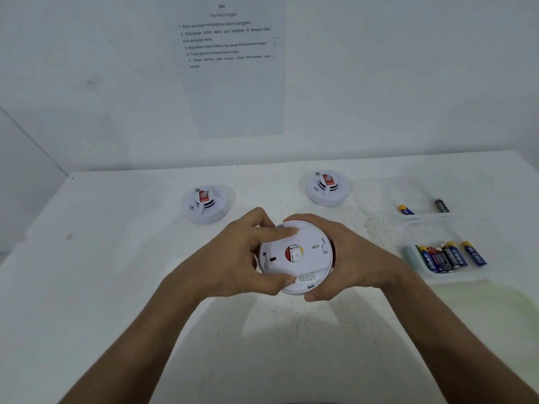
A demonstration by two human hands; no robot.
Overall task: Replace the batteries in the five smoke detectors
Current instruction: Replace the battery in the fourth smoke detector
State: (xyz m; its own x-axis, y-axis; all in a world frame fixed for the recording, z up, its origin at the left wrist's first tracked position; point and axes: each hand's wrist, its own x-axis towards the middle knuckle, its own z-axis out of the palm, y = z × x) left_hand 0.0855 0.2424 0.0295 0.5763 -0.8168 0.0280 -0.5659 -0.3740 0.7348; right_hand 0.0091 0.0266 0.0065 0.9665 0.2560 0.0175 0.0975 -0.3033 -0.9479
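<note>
Holding the smoke detector (296,256) back-side up over the table (116,258), probably for twisting the base plate off. Left hand (233,258) pinching its rim, thumb low, fingers curled over the top; right hand (350,258) cupping the other side. Plenty of bare room nearer than the detector. Right of it, tray (420,228) keeping batteries (446,255) handy. Beyond it, sitting dome-up: left detector (205,204), right detector (328,188).

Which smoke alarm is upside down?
The smoke alarm in the hands, gripped by the left hand and right hand, shows its flat back. The left alarm and right alarm sit face up on the table.
</note>
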